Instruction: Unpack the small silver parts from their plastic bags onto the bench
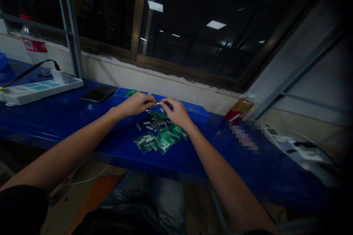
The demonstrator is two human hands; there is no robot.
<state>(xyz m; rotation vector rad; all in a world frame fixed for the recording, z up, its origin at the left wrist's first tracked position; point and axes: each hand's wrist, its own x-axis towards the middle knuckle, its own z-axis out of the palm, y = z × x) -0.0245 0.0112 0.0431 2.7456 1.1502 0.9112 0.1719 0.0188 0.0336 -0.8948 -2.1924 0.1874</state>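
Note:
A small silvery cylinder-like piece [160,103] spans the gap between my hands, above the blue table. My left hand [138,103] pinches its left end, and the fingertips of my right hand [175,112] are closed on its right end. Below them lie several loose silvery pieces [152,126] of similar look. Clear bags with green and silvery contents [165,139] are heaped nearer the table's front edge, partly under my right wrist. What exactly the small pieces are is too dim and small to tell.
Behind my hands stand blue trays, one at left [119,97] and one at right [202,114]. A phone [98,93] and a white power strip [41,90] lie left on the table [68,117]. A bottle [34,44] stands farther back. Another power strip [293,147] is at right.

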